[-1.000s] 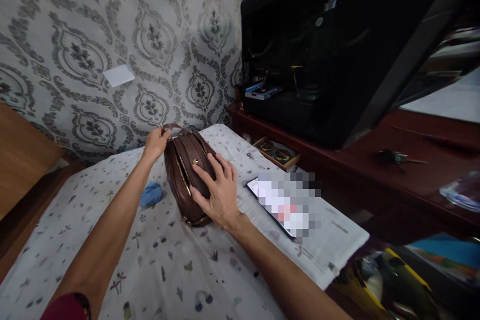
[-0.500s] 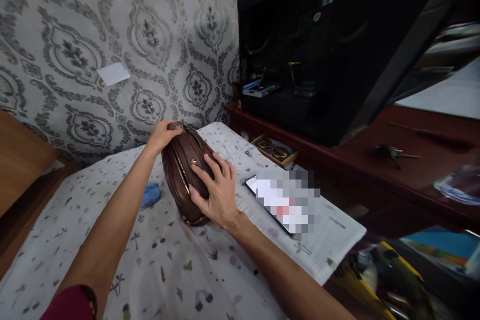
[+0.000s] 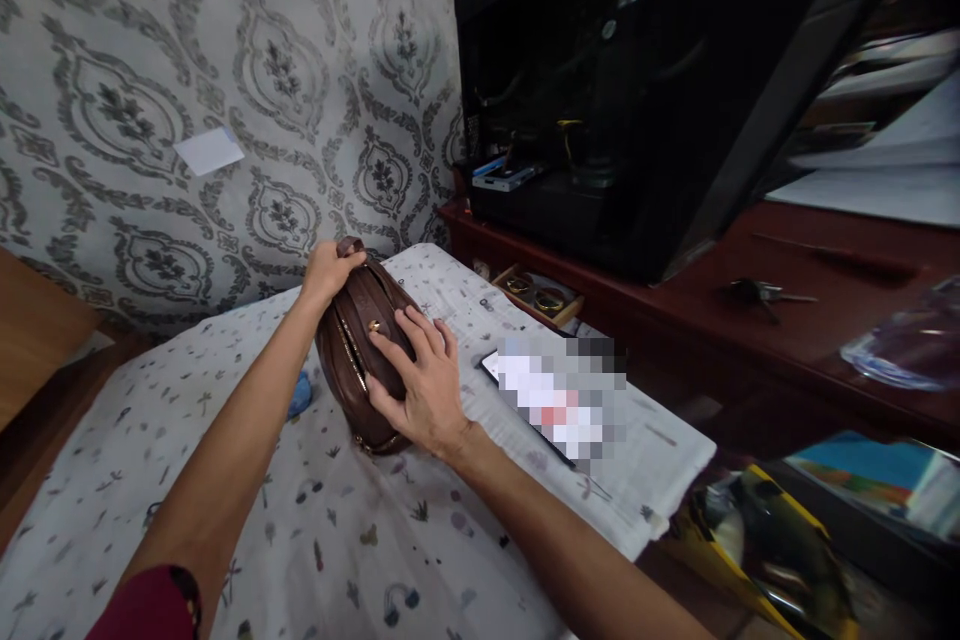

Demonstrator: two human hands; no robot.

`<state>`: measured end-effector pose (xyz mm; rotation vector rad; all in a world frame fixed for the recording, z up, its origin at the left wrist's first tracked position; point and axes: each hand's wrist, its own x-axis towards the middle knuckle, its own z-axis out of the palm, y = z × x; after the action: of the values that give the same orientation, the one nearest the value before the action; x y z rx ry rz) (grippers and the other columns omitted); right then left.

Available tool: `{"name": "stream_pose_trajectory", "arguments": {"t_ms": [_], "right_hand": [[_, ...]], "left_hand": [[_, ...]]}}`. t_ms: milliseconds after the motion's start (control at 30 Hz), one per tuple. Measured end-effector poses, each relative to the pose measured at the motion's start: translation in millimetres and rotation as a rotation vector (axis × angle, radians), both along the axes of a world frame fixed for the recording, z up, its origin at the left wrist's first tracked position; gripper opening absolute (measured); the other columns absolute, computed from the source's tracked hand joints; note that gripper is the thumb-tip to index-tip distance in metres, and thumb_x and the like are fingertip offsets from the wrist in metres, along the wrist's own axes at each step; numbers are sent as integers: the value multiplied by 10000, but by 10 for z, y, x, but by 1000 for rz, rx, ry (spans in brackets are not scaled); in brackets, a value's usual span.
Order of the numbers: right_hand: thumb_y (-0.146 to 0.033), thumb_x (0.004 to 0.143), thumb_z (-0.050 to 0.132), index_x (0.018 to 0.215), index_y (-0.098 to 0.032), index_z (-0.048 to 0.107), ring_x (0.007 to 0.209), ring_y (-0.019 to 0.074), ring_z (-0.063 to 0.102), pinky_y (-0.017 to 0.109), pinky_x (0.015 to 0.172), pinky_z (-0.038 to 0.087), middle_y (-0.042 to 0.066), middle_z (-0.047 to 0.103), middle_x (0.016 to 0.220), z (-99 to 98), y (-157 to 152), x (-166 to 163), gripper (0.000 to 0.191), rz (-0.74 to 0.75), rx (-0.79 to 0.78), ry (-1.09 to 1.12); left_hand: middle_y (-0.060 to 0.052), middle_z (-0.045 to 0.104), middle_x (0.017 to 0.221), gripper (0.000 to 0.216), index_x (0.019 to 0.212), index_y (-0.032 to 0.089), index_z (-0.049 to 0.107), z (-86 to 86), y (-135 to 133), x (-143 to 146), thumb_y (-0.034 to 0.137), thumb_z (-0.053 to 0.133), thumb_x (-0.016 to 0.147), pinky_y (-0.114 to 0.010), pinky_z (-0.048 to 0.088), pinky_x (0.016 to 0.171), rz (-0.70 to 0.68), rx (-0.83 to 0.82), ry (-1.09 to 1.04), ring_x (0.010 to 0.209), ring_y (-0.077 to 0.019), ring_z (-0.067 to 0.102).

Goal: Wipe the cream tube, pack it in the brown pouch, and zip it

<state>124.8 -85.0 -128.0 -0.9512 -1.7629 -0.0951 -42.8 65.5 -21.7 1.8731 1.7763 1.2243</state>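
A brown leather bag [image 3: 347, 390] with gold zips and a small gold stud lies on a white printed sheet [image 3: 360, 540]. My left hand [image 3: 330, 273] is closed on its far end, beside a small loop of strap, thumb and fingers pinching the leather. Across the near side of the bag rests my right hand [image 3: 424, 380], fingers spread and slightly bent, thumb close to the long gold zip. That zip looks partly parted. Right of the bag is a phone [image 3: 517, 400] with a lit, blurred screen. Some blue cloth-like thing [image 3: 300, 395] is partly hidden behind my left forearm.
A large black television [image 3: 585, 100] stands on a dark red cabinet [image 3: 720, 320]. Keys [image 3: 765, 295] lie on the cabinet. A small wooden box [image 3: 536, 295] holding round items sits by the sheet's edge. Patterned wallpaper [image 3: 285, 70] is behind.
The view has shifted slightly, so the surroundings appear further left. Both hands keep their places on the bag, with only slight movement.
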Motion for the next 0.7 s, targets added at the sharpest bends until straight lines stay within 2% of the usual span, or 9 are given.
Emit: {"name": "stream_pose_trajectory", "arguments": {"t_ms": [200, 333, 433, 533, 700], "right_hand": [[-425, 897, 576, 1355, -202, 583, 1413, 286, 434, 491, 1193, 240, 141, 584, 1419, 18, -6, 8, 510, 10, -30, -6], [-448, 896, 566, 1363, -180, 565, 1422, 296, 409, 493, 1194, 237, 146, 571, 1437, 25, -19, 6, 539, -1, -45, -2], [-448, 898, 566, 1351, -188, 579, 1440, 311, 376, 507, 1188, 246, 157, 525, 1481, 23, -46, -3, 523, -27, -32, 5], [-409, 908, 558, 1346, -199, 588, 1445, 314, 364, 518, 1186, 247, 154, 504, 1502, 13, -71, -13, 486, -40, -23, -5], [-380, 917, 555, 1310, -201, 616, 1424, 307, 393, 519, 1176, 259, 147, 559, 1447, -2, -78, -22, 436, -37, -5, 0]], "left_hand": [[52, 436, 533, 263, 571, 191, 506, 35, -202, 122, 346, 715, 608, -260, 330, 593, -86, -62, -233, 560, -114, 406], [40, 495, 576, 300, 610, 188, 540, 66, -282, 97, 394, 751, 551, -260, 355, 597, -131, -95, -283, 587, -121, 445], [11, 623, 708, 353, 753, 172, 661, 95, -302, -2, 392, 788, 508, -264, 419, 664, -165, -51, -300, 692, -147, 543], [-14, 684, 809, 470, 874, 176, 707, 103, -326, -148, 410, 818, 482, -279, 457, 744, -141, -2, -269, 802, -180, 595], [-3, 649, 738, 385, 754, 177, 652, 16, -378, -406, 441, 791, 511, -286, 442, 737, -87, 44, -155, 751, -173, 573]]}}
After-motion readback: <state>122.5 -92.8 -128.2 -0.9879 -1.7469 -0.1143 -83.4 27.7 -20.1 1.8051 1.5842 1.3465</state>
